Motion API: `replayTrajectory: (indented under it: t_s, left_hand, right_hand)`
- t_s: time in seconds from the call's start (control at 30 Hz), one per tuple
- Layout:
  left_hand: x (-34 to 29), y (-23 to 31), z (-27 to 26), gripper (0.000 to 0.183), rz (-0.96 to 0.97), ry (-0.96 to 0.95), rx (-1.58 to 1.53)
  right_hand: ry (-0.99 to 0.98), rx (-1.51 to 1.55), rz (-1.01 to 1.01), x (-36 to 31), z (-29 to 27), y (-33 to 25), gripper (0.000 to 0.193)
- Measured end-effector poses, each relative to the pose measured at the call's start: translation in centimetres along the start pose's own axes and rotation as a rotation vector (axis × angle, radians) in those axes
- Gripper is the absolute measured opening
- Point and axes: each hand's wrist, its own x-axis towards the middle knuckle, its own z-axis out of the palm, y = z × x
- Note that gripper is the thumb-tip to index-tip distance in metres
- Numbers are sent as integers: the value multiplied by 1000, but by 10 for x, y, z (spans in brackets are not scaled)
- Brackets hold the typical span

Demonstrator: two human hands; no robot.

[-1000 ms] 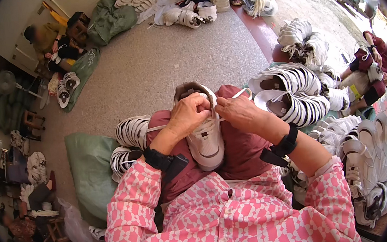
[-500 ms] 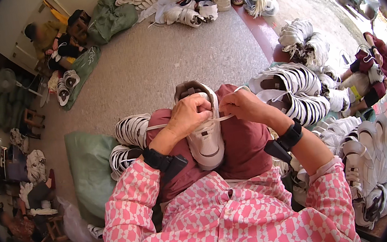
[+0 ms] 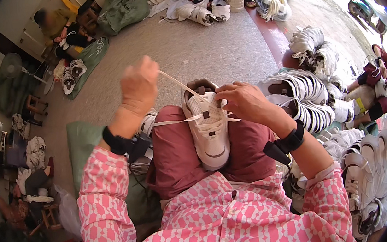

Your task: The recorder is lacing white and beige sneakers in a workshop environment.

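Observation:
A white sneaker (image 3: 211, 143) with a brown collar lies between my thighs, its toe toward me. My left hand (image 3: 140, 83) is raised up and to the left of it, closed on a white shoelace (image 3: 175, 81) that runs taut back to the shoe's tongue. My right hand (image 3: 244, 99) rests at the shoe's right edge near the collar, fingers bent against the eyelets; whether they pinch anything is hidden. Another stretch of lace lies across the shoe and over my left thigh.
Rows of nested white sneakers (image 3: 303, 93) stand close on my right, with more shoes (image 3: 373, 166) nearer me. A green sack (image 3: 83, 149) lies on my left. Seated people work at the far left, near left and far right. A fan (image 3: 12, 66) stands at the left wall.
My left hand has moved from the shoe up and left, drawing a lace out with it. My right hand has come in closer to the shoe's edge. The whole view has shifted slightly.

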Motion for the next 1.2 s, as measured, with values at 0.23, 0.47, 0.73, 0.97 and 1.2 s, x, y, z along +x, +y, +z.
replayTrajectory:
  t_s: [0.23,0.47,0.73,0.97,1.2]
  left_hand:
    - [-44,-62,-19,12,-503,-45,-232]
    - [-108,54,-8,13,-746,-721,-1375]
    - [-79,72,0,20,-324,-118,-942]
    - [-64,80,39,35,-368,-106,-779]
    - [-66,76,42,36,-449,-181,-924]
  right_hand:
    - [17,404,287,-3,0,-6,26]
    - [92,275,165,-27,6,-4,10]
    - [51,-164,-131,-19,12,-14,7]
    - [351,-352,-189,-2,28,-20,13]
    - [306,-494,-254,-14,29,-22,11]
